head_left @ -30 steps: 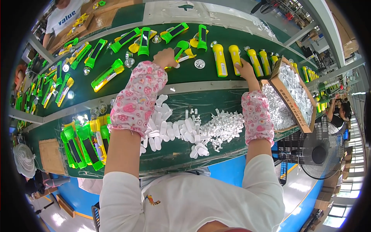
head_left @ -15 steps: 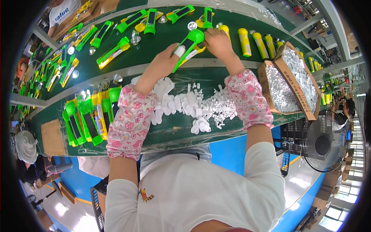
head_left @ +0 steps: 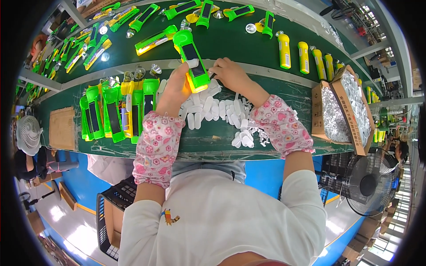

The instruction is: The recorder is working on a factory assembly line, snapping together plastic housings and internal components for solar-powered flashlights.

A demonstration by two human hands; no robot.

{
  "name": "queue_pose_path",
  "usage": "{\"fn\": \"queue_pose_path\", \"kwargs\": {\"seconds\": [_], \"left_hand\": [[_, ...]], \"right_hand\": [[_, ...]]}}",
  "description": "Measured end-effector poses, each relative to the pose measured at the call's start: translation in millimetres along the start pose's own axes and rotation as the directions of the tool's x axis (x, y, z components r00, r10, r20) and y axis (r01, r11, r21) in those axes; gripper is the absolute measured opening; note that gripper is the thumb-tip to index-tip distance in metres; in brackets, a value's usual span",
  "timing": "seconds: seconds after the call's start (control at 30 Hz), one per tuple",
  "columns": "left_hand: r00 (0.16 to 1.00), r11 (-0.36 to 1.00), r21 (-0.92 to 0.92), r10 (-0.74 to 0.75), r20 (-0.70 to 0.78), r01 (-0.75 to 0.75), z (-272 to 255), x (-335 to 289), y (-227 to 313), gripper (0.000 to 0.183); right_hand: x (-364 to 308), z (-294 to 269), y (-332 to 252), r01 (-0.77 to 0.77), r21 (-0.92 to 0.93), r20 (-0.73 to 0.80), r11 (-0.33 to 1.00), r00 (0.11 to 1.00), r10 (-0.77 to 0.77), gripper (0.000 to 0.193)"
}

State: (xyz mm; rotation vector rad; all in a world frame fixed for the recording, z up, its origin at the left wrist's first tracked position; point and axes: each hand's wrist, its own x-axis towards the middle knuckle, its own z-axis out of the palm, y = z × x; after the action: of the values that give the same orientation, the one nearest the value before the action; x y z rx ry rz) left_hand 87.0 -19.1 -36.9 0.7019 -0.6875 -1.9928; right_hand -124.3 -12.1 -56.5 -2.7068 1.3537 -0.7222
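My left hand (head_left: pixel 176 87) grips a green and yellow flashlight (head_left: pixel 190 53) with a dark panel on its face. The flashlight stands tilted above the bench's inner ledge, and a white wrap covers my left thumb. Just right of its lower end is my right hand (head_left: pixel 234 79), fingertips pinched together; what they hold, if anything, is too small to name. White oval pieces (head_left: pixel 208 104) lie heaped below both hands. Smaller white bits (head_left: pixel 262 136) are scattered partly under my right forearm.
Several green and yellow flashlights (head_left: pixel 113 113) stand grouped on the left beside a cardboard sheet (head_left: pixel 62 128). More lie on the green belt (head_left: pixel 230 42) beyond the metal ledge. Yellow flashlight bodies (head_left: pixel 284 51) stand at right, behind cardboard boxes (head_left: pixel 317 108) of small parts.
The flashlight has come nearer and left in my left hand, turning its panel upward. My right hand has drawn back from the far belt toward the ledge. The whole view has shifted.
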Motion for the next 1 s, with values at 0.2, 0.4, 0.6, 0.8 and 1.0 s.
{"fn": "queue_pose_path", "kwargs": {"seconds": [0.2, 0.4, 0.6, 0.8, 1.0], "left_hand": [[0.978, 0.947, -0.32, 0.035, 0.205, 0.033, 8, 0, -1, 0.04], [0.988, 0.962, -0.259, 0.116, 0.106, -0.085, 20, -3, -7, 0.042], [0.954, 0.918, -0.396, 0.116, 0.277, 0.003, 53, -12, -10, 0.043], [0.946, 0.959, -0.273, 0.157, 0.283, -0.078, 64, -11, -27, 0.047], [0.839, 0.975, -0.203, 0.037, 0.543, 0.088, 59, -22, -20, 0.05]], "right_hand": [[-25, -6, 4, -0.098, 0.23, -0.106, 0.968, 0.986, 0.125, 0.02], [-36, -68, -32, -0.424, 0.859, 0.222, 0.287, 0.814, 0.538, 0.019], [-19, -113, -38, -0.181, 0.784, -0.137, 0.593, 0.882, 0.451, 0.014], [24, -142, -75, 0.023, 0.353, -0.064, 0.935, 0.998, 0.0, 0.014], [49, -171, -75, -0.122, 0.387, 0.261, 0.914, 0.965, 0.018, 0.034]]}}
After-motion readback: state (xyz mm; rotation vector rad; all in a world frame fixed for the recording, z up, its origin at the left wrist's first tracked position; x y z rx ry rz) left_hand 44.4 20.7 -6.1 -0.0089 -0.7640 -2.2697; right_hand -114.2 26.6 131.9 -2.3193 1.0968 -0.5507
